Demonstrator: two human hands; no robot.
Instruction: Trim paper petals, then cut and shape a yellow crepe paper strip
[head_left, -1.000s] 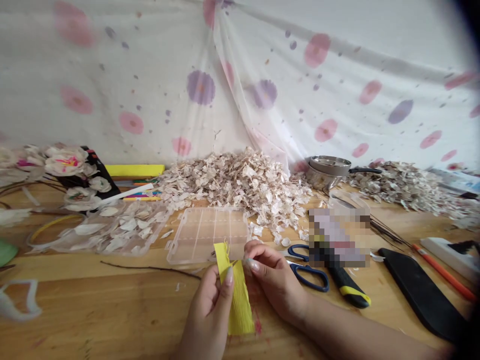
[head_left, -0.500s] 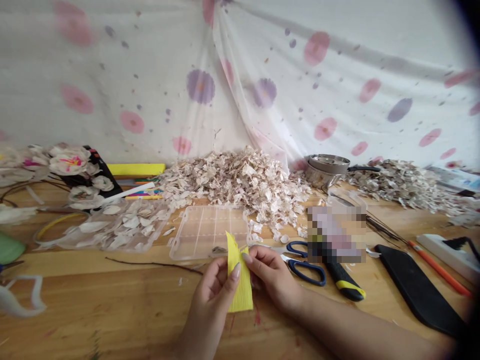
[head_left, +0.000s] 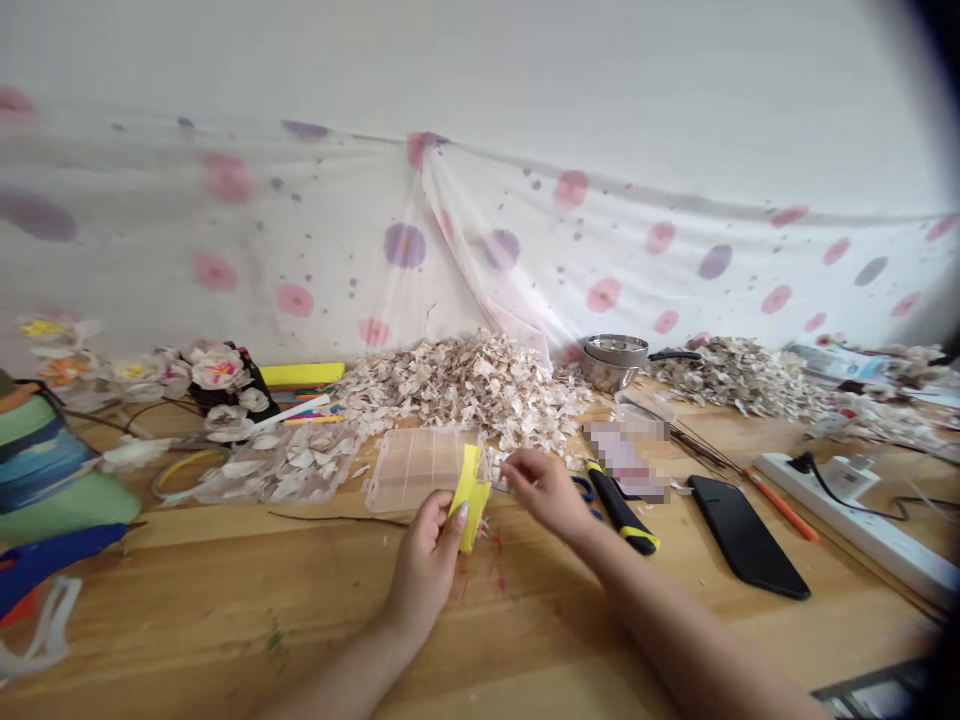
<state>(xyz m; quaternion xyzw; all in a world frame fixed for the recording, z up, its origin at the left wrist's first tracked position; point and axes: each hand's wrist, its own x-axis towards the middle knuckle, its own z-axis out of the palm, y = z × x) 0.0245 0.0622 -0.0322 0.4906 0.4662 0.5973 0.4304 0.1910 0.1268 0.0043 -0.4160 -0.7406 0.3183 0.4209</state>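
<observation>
My left hand [head_left: 431,545] is closed on a strip of yellow crepe paper [head_left: 471,500], thumb in front and fingers behind. The strip stands nearly upright and is folded or creased along its length. To its right, apart from the paper, my right hand [head_left: 544,490] is held with its fingers curled together; whether something small is between them is hidden. Partly behind that hand lie scissors with dark blue handles [head_left: 583,487]. Just beyond both hands is a clear divided plastic box [head_left: 420,465].
Dried whitish petals [head_left: 472,385] are heaped at the back, before a flowered curtain. To the right lie a black-and-yellow handled cutter [head_left: 622,512], a black phone [head_left: 748,540], an orange stick [head_left: 780,503] and a white power strip [head_left: 862,530]. A blue glue gun [head_left: 60,560] is at left.
My right hand has let go of the yellow paper and moved right, away from it. My left hand keeps the paper, now turned narrower. The view has tilted up and shows more wall.
</observation>
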